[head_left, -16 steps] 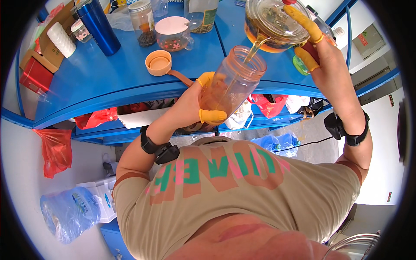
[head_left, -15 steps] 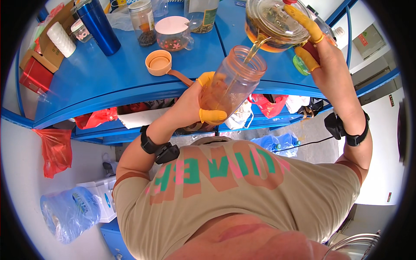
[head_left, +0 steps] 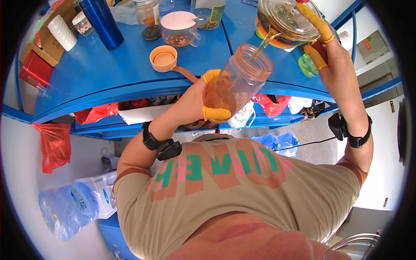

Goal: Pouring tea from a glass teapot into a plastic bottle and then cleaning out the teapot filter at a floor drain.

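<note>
My left hand (head_left: 198,100), with yellow finger cots, is wrapped round a clear bottle (head_left: 247,84) with a peach-tinted rim, tilted in front of the blue table's edge. Amber tea shows in its lower part. Above it, my right hand (head_left: 330,54) grips a glass teapot (head_left: 286,32) by its dark red handle, with cot-covered fingers reaching onto the lid near a red knob. The teapot is tipped, and a stream of tea (head_left: 263,44) runs from it into the bottle's mouth. A peach bottle cap (head_left: 164,59) with a brown strap lies on the table left of the bottle.
On the blue table (head_left: 117,69) stand a blue tumbler (head_left: 102,24), a lidded glass mug (head_left: 178,30), a jar (head_left: 148,21) and a red box (head_left: 37,69). A green lid-like item (head_left: 307,66) sits below the teapot. Bags fill the shelf underneath.
Tea keeps flowing from the teapot into the bottle. Both hands, with the teapot and bottle, have shifted slightly right in the picture. Both grips are unchanged.
</note>
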Available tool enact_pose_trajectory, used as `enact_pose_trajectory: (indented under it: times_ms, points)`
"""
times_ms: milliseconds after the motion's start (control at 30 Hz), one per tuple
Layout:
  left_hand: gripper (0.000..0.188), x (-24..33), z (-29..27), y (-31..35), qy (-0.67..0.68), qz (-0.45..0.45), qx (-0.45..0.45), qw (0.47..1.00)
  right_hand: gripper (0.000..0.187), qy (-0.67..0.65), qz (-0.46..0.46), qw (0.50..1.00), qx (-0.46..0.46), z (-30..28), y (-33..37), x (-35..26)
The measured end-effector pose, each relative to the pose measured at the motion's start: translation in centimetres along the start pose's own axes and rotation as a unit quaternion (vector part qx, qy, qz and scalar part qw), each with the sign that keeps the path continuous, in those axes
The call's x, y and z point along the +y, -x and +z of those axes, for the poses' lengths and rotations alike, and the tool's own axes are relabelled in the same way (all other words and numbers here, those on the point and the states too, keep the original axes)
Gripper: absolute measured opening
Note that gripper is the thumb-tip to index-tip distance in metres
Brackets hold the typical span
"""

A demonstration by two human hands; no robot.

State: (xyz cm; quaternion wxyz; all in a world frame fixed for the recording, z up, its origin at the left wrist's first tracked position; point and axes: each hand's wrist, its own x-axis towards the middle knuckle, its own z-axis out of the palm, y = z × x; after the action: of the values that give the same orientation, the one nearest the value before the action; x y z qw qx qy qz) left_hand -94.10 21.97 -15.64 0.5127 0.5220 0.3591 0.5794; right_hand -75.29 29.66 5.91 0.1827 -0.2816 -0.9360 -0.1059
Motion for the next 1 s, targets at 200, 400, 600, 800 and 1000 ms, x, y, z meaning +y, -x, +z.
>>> enact_pose_trajectory:
  times_ms: [200,400,600,800,1000]
  points:
    - [0.085,-0.3,-0.3,0.3,0.032,0.008,0.009,0.999,0.054,-0.023,-0.053,0.998,0.008,1.1,-0.9,2.9]
    - [0.084,-0.5,-0.3,-0.3,0.015,0.025,-0.006,1.0,0.055,-0.206,0.041,0.976,0.058,3.9,0.5,9.5]
    - [0.083,-0.8,-0.6,0.3,0.012,0.021,0.018,1.0,0.055,-0.062,-0.002,0.998,0.005,0.8,-0.8,1.0]
    - [0.083,-0.5,-0.1,0.0,0.018,0.013,0.003,1.0,0.055,-0.114,-0.042,0.99,0.065,1.1,0.4,2.8]
    - [0.084,-0.3,-0.2,0.2,0.019,0.007,0.003,1.0,0.054,-0.029,-0.015,0.999,0.028,0.1,-0.1,0.9]
